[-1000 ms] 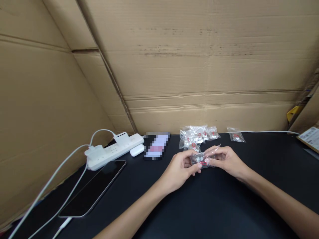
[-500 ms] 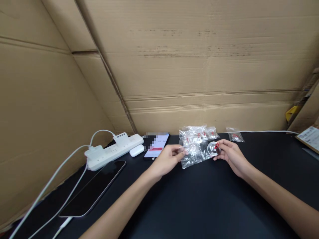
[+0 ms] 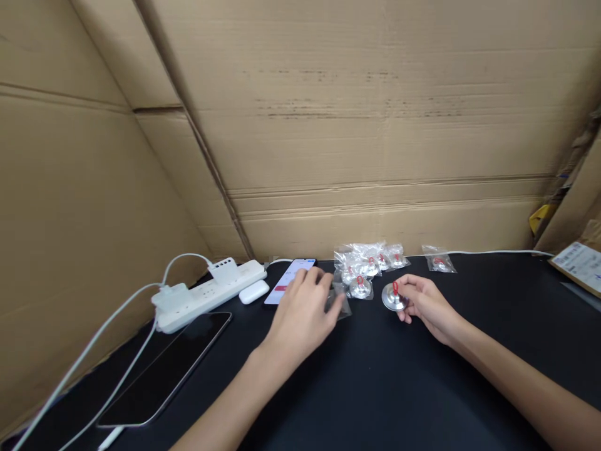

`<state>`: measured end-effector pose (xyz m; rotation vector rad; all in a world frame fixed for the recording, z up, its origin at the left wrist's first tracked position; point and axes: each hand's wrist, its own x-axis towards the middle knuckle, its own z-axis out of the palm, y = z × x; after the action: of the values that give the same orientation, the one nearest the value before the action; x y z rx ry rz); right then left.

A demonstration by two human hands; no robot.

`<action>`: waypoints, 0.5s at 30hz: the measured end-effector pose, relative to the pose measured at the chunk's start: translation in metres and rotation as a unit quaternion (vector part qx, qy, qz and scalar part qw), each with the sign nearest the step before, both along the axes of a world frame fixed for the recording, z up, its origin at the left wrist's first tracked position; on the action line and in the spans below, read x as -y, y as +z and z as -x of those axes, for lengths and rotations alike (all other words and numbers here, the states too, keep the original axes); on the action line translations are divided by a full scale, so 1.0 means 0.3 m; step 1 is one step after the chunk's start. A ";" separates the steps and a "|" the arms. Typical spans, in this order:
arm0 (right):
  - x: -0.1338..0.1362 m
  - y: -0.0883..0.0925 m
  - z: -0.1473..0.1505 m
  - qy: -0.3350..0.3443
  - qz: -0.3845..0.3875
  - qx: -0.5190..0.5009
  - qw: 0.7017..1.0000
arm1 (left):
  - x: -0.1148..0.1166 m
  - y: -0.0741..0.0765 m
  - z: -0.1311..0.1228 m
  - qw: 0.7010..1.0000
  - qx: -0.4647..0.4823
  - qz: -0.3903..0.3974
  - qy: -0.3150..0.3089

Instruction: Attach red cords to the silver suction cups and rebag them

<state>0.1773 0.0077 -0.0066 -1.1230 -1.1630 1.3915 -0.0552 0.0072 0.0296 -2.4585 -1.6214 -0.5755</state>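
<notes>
Pinching a round, shiny silver disc [image 3: 390, 300] with a small red loop [image 3: 395, 287] standing on its face, our right hand [image 3: 422, 304] has closed its thumb and fingertips on the disc's right side, close by the loop, with the lower fingers curled beneath. Our left hand [image 3: 304, 307] is loose, its thumb set apart from half-bent, spread fingers, beside a crumpled, clear plastic bag [image 3: 345, 308] that shows past the thumb and fingertips; we cannot tell whether any finger touches it. Those fingers are blurred, and the hand covers part of the bag and the lower right part of a slim phone with a lit screen [image 3: 283, 283]. We cannot make out whether the disc's lower edge meets the smooth black tabletop [image 3: 375, 369]. Both forearms rise from the bottom and lower right of our view, where they are cut off, and slant inward; the left palm faces down, while the right hand points leftward. Between our hands, slightly farther back, lies a silver disc with a red loop in clear wrapping [image 3: 360, 289]. Behind it, overlapping clear packets of similar discs [image 3: 370, 262] glare too much for us to count, and one separate clear packet [image 3: 439, 259] sits to their right.
</notes>
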 end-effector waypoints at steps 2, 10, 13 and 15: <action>0.008 -0.004 0.012 0.018 -0.004 0.001 1.000 | 0.035 -0.012 -0.045 0.993 0.063 0.005 -0.100; 0.057 -0.020 0.088 0.087 -0.033 0.019 0.996 | 0.111 -0.086 -0.127 0.945 0.175 0.165 -0.220; 0.058 -0.021 0.088 0.078 -0.025 0.022 0.996 | 0.103 -0.082 -0.117 0.946 0.173 0.171 -0.216; 0.052 -0.015 0.074 0.099 -0.011 0.008 0.995 | 0.094 -0.075 -0.109 0.940 0.192 0.174 -0.223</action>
<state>0.1550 -0.0080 -0.0112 -1.0281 -1.3265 1.5181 -0.0225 -0.0211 0.0071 -3.1801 -1.3646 -0.9519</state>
